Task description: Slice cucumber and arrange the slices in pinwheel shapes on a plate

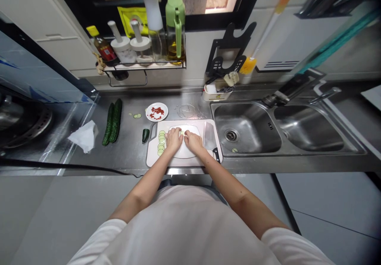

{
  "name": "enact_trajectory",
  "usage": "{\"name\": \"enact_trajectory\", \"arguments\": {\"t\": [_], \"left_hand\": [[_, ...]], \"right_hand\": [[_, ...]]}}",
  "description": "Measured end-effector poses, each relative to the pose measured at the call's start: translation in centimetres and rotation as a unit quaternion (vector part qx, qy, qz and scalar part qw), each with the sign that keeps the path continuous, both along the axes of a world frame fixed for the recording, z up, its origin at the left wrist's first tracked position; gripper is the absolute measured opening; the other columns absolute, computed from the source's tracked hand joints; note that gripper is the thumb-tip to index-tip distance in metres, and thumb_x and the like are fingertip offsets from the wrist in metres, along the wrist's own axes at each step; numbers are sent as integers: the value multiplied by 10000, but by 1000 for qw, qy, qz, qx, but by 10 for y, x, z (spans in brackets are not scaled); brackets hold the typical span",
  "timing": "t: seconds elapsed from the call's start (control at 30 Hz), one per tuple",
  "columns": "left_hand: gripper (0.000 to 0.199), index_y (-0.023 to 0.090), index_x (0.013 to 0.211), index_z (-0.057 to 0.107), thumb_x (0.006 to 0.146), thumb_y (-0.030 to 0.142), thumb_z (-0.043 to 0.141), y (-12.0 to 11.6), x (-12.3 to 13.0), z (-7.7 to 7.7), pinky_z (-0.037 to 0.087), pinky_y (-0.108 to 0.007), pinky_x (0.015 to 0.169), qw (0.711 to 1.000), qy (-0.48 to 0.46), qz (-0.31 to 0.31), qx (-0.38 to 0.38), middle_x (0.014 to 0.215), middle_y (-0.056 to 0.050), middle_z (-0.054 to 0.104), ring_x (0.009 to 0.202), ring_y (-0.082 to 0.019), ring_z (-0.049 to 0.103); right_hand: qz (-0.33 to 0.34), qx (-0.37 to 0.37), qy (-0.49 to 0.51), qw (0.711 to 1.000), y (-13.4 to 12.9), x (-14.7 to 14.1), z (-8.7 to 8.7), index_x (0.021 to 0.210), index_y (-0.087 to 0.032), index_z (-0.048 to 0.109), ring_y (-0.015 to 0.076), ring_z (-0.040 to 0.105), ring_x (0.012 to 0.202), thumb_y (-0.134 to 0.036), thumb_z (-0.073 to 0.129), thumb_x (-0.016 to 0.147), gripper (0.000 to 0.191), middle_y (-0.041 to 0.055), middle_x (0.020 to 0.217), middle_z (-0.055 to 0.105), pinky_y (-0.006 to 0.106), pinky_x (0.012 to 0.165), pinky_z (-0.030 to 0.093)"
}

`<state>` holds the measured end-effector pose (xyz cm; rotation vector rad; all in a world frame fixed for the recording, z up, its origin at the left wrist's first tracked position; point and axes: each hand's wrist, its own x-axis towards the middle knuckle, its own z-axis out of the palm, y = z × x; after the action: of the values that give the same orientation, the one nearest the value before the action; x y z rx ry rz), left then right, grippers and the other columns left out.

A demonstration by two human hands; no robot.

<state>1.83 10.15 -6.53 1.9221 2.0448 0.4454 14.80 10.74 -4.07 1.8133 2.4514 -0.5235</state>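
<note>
Over a white plate (186, 152) on the pink-edged cutting board (153, 161), my left hand (174, 139) and my right hand (193, 142) come close together. Their fingertips are closed around a small pale cucumber slice (182, 133), partly hidden by the fingers. A column of overlapping cucumber slices (161, 142) lies on the board just left of my left hand. To the right of my right hand rests a cleaver (210, 136), its black handle towards the front edge. A cut cucumber end (145, 135) sits beside the board on the left.
Two whole cucumbers (112, 122) and a crumpled white cloth or tissue (84, 136) lie leftward. Behind the board stands a small plate (164, 116) of chopped red pieces. A double sink (247, 128) is at right; a seasoning rack (143, 67) hangs above the counter.
</note>
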Motion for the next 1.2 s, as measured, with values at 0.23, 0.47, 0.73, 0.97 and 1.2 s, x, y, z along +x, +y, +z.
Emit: {"name": "enact_trajectory", "arguments": {"t": [0.23,0.47,0.73,0.97,1.2], "left_hand": [[305,249,1151,636,904,188,469,-15,-22,0,357,-418,924,982,41,-170,65,1244,-61,618,1157,-256,463],[378,249,1241,609,904,178,453,-14,-27,-3,355,-443,938,971,73,-221,51,1314,-62,602,1221,-272,432],[426,260,1303,558,909,172,423,-8,-26,-3,332,-465,985,974,79,-211,33,1381,-70,554,1277,-267,403],[429,267,1304,556,909,166,419,-1,-22,0,310,-451,1008,979,73,-190,24,1398,-70,537,1289,-263,395],[426,261,1306,553,916,165,411,2,-21,-4,299,-452,1017,980,79,-179,32,1397,-70,539,1291,-260,392]], "right_hand": [[60,10,-34,998,-9,9,-2,1272,-253,553,218,597,991,-268,265,1005,393,100,1090,661,295,795,394],[60,2,-64,996,-9,5,-2,1282,-236,563,214,626,951,-308,221,1021,436,124,1053,682,297,802,380],[51,7,-85,995,-4,-3,-6,1318,-200,527,211,655,932,-317,209,1029,445,149,1017,703,299,795,378],[46,9,-90,995,5,-5,-7,1360,-210,483,220,660,950,-323,194,1028,454,154,1033,703,316,811,386],[40,18,-86,995,9,-6,-11,1341,-213,500,219,665,929,-322,214,1026,439,141,1004,708,313,803,390]]}}
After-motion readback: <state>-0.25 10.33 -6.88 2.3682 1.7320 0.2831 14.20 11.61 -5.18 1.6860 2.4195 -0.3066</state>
